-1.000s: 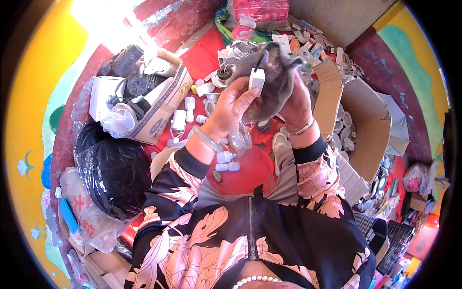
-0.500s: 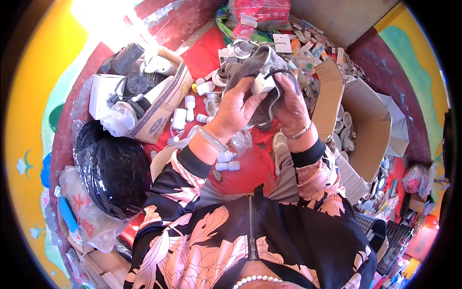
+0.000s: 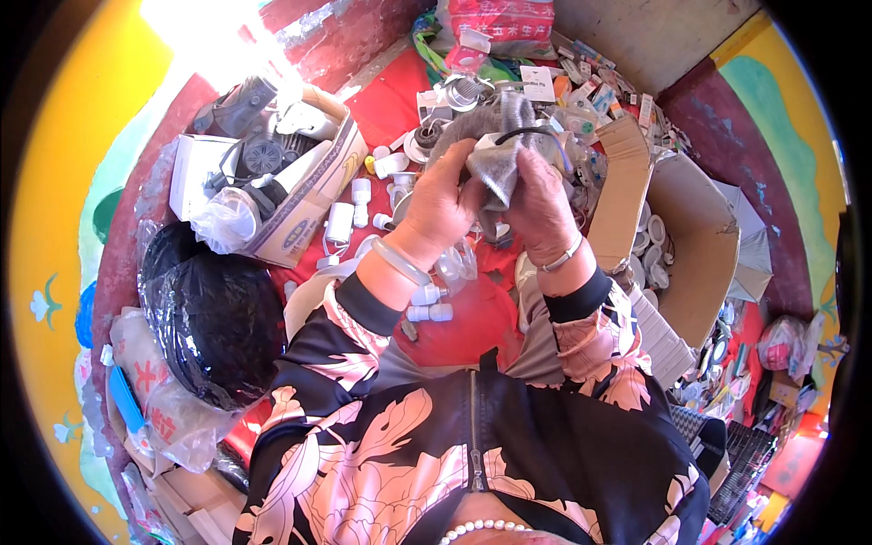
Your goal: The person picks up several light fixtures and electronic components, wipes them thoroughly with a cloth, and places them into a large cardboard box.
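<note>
In front of me, above the red ground cloth (image 3: 472,313), both my hands are closed on a grey rag (image 3: 498,165). The rag is folded over a small white block-shaped part, so only a pale edge of that part shows. A dark wire (image 3: 525,133) curves out of the top and bends down at the right. My left hand (image 3: 438,207) grips the covered part from the left, its thumb near the rag's lower fold. On the right side, my right hand (image 3: 545,213) pinches the rag, fingers partly hidden behind it. The rag's loose end hangs behind and below.
White lamp fittings (image 3: 340,223) lie beyond my left forearm. A carton of dark and white devices (image 3: 295,222) stands left, above a black plastic bag (image 3: 213,318). An open cardboard box (image 3: 695,241) with white round parts is at right. Small boxes (image 3: 604,98) pile at the back.
The rag has been drawn over the front of the white part, which was bare before. My right hand has shifted down and slightly left, closing toward my left hand.
</note>
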Action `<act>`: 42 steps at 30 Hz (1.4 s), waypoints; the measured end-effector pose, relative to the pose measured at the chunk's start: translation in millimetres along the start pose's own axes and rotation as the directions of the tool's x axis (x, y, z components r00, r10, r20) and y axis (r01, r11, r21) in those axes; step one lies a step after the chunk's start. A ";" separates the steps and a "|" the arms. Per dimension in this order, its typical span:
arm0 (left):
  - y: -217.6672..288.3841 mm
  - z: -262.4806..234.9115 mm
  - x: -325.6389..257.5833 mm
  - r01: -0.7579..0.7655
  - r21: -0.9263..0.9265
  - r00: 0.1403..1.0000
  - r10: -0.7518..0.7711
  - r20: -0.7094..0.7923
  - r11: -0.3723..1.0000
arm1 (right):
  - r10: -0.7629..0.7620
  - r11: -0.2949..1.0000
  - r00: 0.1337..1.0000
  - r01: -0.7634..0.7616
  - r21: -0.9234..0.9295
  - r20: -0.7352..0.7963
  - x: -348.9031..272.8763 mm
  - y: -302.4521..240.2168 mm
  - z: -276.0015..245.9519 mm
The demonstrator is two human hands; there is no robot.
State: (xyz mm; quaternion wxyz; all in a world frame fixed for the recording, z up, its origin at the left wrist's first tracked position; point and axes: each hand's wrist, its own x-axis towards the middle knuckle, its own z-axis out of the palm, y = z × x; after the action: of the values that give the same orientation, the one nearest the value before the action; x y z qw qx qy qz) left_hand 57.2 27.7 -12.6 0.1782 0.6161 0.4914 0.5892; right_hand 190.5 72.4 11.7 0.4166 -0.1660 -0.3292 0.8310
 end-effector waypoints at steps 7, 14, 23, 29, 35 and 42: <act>13.6 5.2 -3.0 -0.046 0.162 0.997 0.035 0.075 0.986 | -0.106 0.987 0.993 0.111 0.116 -0.049 5.4 2.4 4.9; 6.2 8.8 -3.2 -0.068 0.063 0.982 0.056 0.183 0.996 | -0.070 0.983 0.982 0.097 0.153 -0.173 7.6 -10.0 13.3; 3.1 14.9 11.6 0.113 -0.285 0.993 -0.116 0.004 0.952 | -0.445 0.650 0.889 0.403 -0.644 0.108 19.2 30.6 -1.8; 6.4 13.1 -0.4 0.185 -0.486 0.982 -0.171 0.074 0.854 | -0.563 0.513 0.824 0.284 -0.810 -0.068 13.2 31.8 9.9; -0.8 17.4 -6.8 0.278 -0.409 0.958 -0.222 0.179 0.869 | -0.545 0.713 0.773 0.223 -0.665 -0.324 15.2 29.9 7.4; 22.2 4.7 3.3 0.301 -0.295 0.912 -0.183 0.367 0.907 | -0.287 0.918 0.931 0.200 -0.342 -0.226 8.1 8.3 -8.8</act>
State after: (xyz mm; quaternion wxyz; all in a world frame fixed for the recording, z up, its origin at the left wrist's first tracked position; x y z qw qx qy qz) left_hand 69.6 22.0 5.8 0.4362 0.5983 0.4169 0.5272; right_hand 185.7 78.9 -0.4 0.5273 -0.2994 -0.4146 0.6786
